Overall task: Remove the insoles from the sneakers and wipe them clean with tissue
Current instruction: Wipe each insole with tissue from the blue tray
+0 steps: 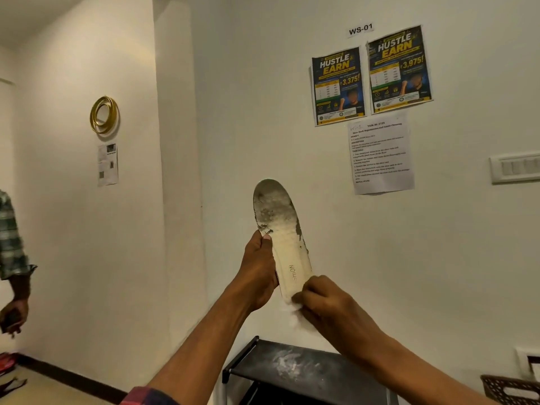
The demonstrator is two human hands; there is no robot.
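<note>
A worn cream insole point(282, 229) stands upright in front of the wall, its toe end grey and flaking. My left hand point(258, 273) grips its left edge, thumb on the face near the middle. My right hand point(330, 305) pinches a wad of white tissue point(295, 312) against the heel end of the insole. The sneakers are out of view.
A black shoe rack point(304, 372) with white dust on its top stands below my hands. A brown perforated basket point(511, 390) is at the lower right. Another person's arm and plaid sleeve point(13, 258) show at the left edge. Posters and a switch panel point(515, 168) hang on the wall.
</note>
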